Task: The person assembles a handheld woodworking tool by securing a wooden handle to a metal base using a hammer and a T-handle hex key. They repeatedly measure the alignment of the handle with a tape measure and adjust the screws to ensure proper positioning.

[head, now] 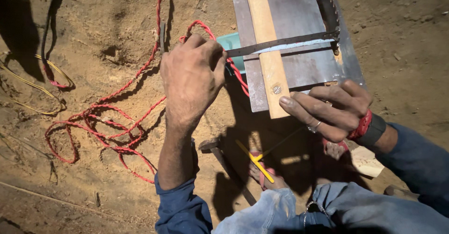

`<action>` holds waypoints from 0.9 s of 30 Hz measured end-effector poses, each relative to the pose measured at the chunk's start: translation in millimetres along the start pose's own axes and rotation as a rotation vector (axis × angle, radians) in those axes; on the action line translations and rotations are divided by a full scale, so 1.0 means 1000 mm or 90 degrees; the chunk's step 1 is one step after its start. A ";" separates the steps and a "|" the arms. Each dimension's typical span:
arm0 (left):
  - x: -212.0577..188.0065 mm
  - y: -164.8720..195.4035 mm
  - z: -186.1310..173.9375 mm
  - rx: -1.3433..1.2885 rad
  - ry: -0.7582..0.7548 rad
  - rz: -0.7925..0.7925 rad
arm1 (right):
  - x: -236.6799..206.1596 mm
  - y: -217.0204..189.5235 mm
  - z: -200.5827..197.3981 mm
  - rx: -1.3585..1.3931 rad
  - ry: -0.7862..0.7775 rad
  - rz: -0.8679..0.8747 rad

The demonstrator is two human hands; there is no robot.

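- Left hand (191, 75): bare, with a blue sleeve bunched at the forearm behind it.
- Right hand (329, 110): thin ring on one finger; red band and dark strap at the wrist, blue sleeve beyond.
- Faded blue jeans on the legs.

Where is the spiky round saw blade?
In the head view, the saw blade sticks up through the metal table at the upper right, just beyond the end of the thin metal bar that the left hand holds.
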State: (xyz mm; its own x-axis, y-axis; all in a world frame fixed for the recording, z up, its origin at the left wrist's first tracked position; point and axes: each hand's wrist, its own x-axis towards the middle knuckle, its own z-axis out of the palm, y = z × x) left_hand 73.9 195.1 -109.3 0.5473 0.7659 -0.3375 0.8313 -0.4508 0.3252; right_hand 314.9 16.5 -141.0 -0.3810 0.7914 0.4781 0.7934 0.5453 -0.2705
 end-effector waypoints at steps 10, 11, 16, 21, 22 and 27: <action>-0.002 0.004 -0.001 -0.007 0.048 0.017 | 0.008 -0.001 -0.008 0.019 -0.046 0.040; -0.002 0.003 -0.001 -0.008 0.045 0.016 | 0.008 -0.001 -0.007 0.009 -0.041 0.035; 0.005 -0.007 0.002 -0.004 -0.015 -0.039 | 0.008 -0.001 -0.004 0.005 -0.019 0.036; 0.037 -0.022 0.005 -0.046 -0.020 -0.078 | 0.008 0.000 -0.007 0.005 -0.025 0.039; 0.045 -0.023 0.008 -0.041 -0.016 -0.062 | 0.008 0.000 -0.007 0.005 -0.029 0.038; 0.055 -0.024 0.019 0.033 -0.001 -0.044 | 0.008 0.000 -0.008 0.002 -0.035 0.039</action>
State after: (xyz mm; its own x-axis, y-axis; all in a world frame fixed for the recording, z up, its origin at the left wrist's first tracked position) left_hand 85.5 239.6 -152.2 0.4881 0.7955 -0.3592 0.8713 -0.4198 0.2542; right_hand 316.2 20.5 -130.8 -0.3580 0.8369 0.4140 0.8140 0.4970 -0.3008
